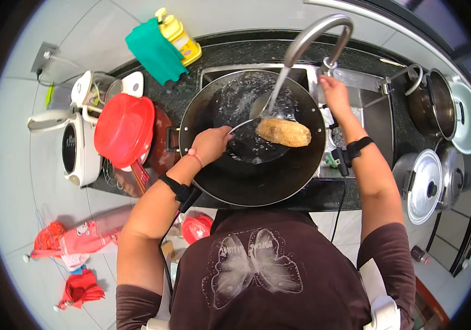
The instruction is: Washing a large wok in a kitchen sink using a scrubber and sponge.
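A large dark wok [256, 181] with water in it rests over the sink, beneath a running curved metal faucet [320, 35]. My left hand [210, 145] grips the thin metal handle of a ladle [260, 106], whose bowl is under the water stream. Beside the ladle lies a tan loofah scrubber [284, 132] in the wok. My right hand [334, 93] is raised at the base of the faucet, to the right of the wok; its fingertips are near the faucet's fitting, and whether they touch it is unclear.
Left of the wok stand a red plastic basin [124, 130] and a white appliance [81, 150]. A green cloth [155, 51] hangs by a yellow pump bottle [184, 41] behind. Lidded metal pots [424, 185], a dark pot [433, 105] and a pale green basin [466, 117] are at the right.
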The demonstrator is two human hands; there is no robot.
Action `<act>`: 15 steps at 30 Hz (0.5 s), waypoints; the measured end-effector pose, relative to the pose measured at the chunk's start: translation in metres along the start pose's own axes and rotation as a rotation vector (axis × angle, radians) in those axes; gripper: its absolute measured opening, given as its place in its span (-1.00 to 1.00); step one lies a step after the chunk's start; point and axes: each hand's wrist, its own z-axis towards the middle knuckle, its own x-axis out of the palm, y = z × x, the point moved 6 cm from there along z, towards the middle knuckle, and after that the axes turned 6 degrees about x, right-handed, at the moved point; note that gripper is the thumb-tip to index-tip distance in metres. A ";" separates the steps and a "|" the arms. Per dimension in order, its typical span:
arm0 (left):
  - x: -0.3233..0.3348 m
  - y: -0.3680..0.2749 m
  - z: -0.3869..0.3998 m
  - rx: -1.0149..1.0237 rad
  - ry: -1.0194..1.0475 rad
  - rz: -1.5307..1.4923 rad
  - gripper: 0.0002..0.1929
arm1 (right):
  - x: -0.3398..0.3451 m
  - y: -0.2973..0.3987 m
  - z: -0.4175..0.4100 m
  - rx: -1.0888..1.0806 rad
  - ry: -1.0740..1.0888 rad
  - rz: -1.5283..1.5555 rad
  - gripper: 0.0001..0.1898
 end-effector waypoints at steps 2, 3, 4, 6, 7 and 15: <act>0.006 0.004 -0.006 0.162 -0.122 -0.075 -0.79 | -0.011 -0.014 0.017 0.032 0.000 0.136 -0.75; 0.003 -0.001 -0.003 0.156 -0.123 -0.083 -0.79 | -0.020 -0.022 0.024 0.088 0.001 0.275 -0.77; 0.004 -0.002 -0.002 -0.017 0.023 -0.332 -0.78 | -0.023 -0.023 0.027 0.157 0.010 0.460 -0.78; 0.010 -0.008 -0.006 -0.196 0.161 -0.587 -0.77 | -0.025 -0.018 0.029 0.220 0.014 0.681 -0.81; 0.015 -0.009 -0.009 -0.290 0.179 -0.798 -0.76 | -0.024 -0.011 0.024 0.250 0.010 0.714 -0.82; 0.018 -0.016 -0.019 -0.405 0.162 -1.192 -0.74 | -0.039 -0.010 0.020 0.177 0.152 0.334 -0.82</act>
